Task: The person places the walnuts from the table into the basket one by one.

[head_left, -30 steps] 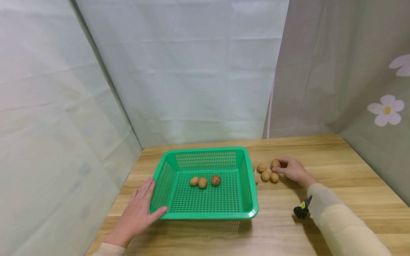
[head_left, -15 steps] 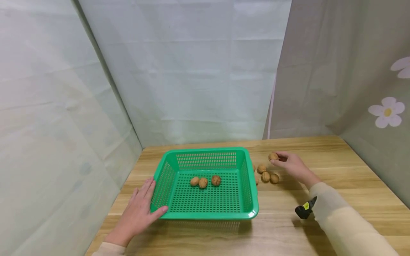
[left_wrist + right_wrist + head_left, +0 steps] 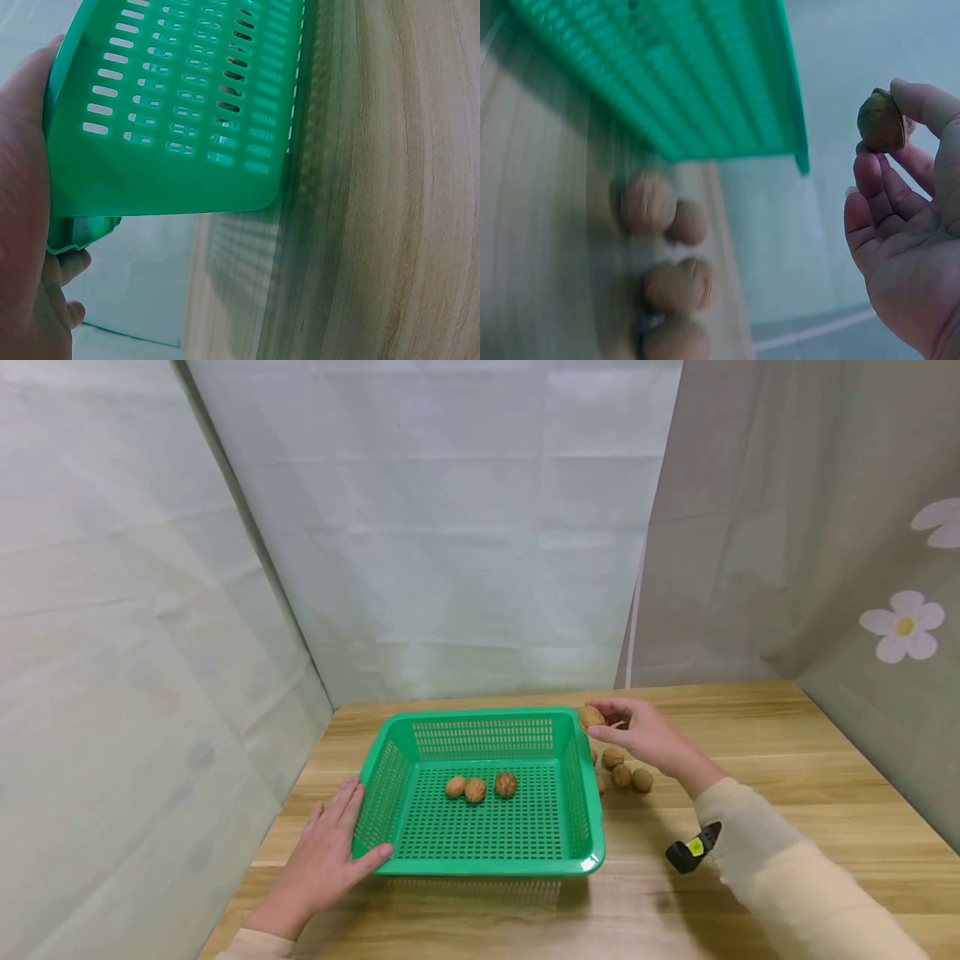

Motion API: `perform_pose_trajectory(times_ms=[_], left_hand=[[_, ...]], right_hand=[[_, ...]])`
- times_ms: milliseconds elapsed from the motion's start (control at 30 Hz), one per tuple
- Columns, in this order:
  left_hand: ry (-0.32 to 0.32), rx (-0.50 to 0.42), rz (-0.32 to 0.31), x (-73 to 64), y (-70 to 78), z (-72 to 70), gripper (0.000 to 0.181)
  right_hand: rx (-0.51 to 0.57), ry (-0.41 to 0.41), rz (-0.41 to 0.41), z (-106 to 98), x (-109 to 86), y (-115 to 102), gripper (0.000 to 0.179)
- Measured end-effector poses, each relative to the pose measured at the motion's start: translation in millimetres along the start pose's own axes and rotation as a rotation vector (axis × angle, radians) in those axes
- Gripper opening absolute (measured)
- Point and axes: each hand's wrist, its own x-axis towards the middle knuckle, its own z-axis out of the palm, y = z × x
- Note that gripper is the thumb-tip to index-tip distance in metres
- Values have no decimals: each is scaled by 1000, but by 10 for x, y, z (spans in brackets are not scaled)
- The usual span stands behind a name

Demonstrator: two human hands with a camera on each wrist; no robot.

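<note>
A green plastic basket [image 3: 480, 866] with slotted walls stands on the table, several walnuts [image 3: 506, 784] lying on its floor. My left hand [image 3: 318, 852] rests against its front left corner, fingers along the left rim and thumb on the front rim. In the left wrist view, part of that hand [image 3: 22, 217] shows beside the basket's outer wall [image 3: 165, 176]. Above the basket's back right corner, my right hand [image 3: 651, 739] pinches a walnut [image 3: 592, 718] between thumb and fingers. The right wrist view shows this walnut [image 3: 882, 121] at the fingertips, raised off the table.
Several loose walnuts [image 3: 622, 775] lie on the wooden table [image 3: 757, 760] just right of the basket, some partly hidden by its wall. Pale cloth [image 3: 450, 543] hangs behind the table and at both sides. A black device [image 3: 692, 852] hangs at the right wrist.
My right hand has lifted a walnut from the loose group and carried it left to the basket's back right corner. The left hand and the basket have stayed in place.
</note>
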Motion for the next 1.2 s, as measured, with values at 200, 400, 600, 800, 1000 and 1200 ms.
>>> perform_pose_trajectory(times_ms=[200,400,600,800,1000,1200], left_hand=[[-3,-5,-6,0,17,-7,93],[0,-10,-8,-4,29,-4,93],[11,-5,-11,-5,38,4,93],[19,-8,-10,-4,52,4,93],[16,-11,-8,-1,73,13,93],[11,-6,-6,18,63,3,94]], right_hand=[[89,-75,-109,161,59,-194,42],[131,-133,-129,323,120,-349,38],[50,-160,-132,512,224,-463,42],[17,-232,-152,694,339,-561,44],[-22,-331,-116,768,341,-637,49],[-49,-350,-146,686,343,-818,45]])
